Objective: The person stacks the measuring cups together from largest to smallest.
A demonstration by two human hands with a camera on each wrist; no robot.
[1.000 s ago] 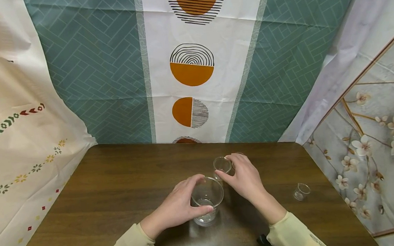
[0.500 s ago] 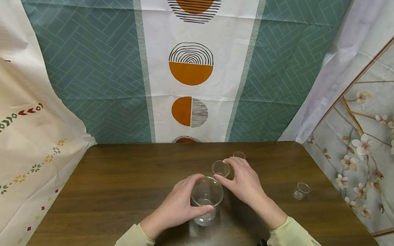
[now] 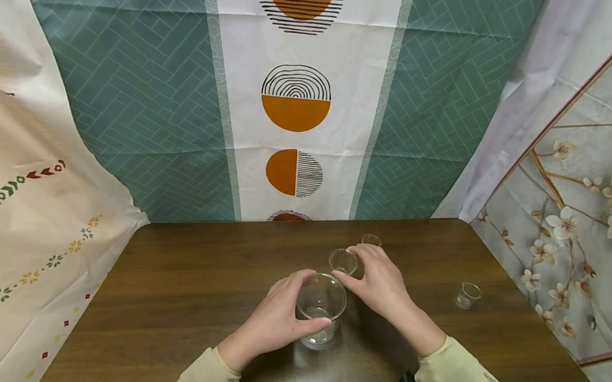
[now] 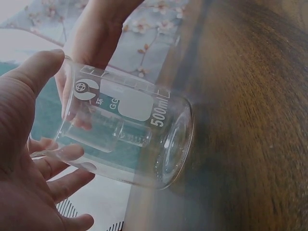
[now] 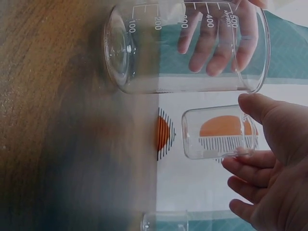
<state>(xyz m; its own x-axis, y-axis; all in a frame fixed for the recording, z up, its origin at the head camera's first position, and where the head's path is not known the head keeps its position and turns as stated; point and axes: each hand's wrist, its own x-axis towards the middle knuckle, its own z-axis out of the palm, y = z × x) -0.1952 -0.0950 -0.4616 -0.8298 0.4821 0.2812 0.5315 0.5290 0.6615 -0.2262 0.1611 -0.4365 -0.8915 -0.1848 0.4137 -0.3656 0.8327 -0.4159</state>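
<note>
My left hand (image 3: 275, 319) grips the rim of a large clear glass beaker (image 4: 135, 107), marked 500ml, which stands upright on the table. Thumb and fingers of my right hand (image 3: 374, 275) pinch a smaller clear beaker (image 5: 219, 132) by its rim. That smaller beaker hangs upright in the air, just beyond and to the right of the large one. Its base is higher than the large beaker's base in the right wrist view. Both beakers look to hold no liquid.
Two more small beakers stand on the brown wooden table (image 3: 184, 284): one beaker (image 3: 371, 240) far behind my right hand, the other beaker (image 3: 468, 296) near the right edge. Patterned cloth (image 3: 143, 108) hangs behind the table and along both sides.
My right hand has shifted slightly left and nearer with the smaller beaker, bringing the far small beaker into clearer view. During the last half second both hands stay almost still.
</note>
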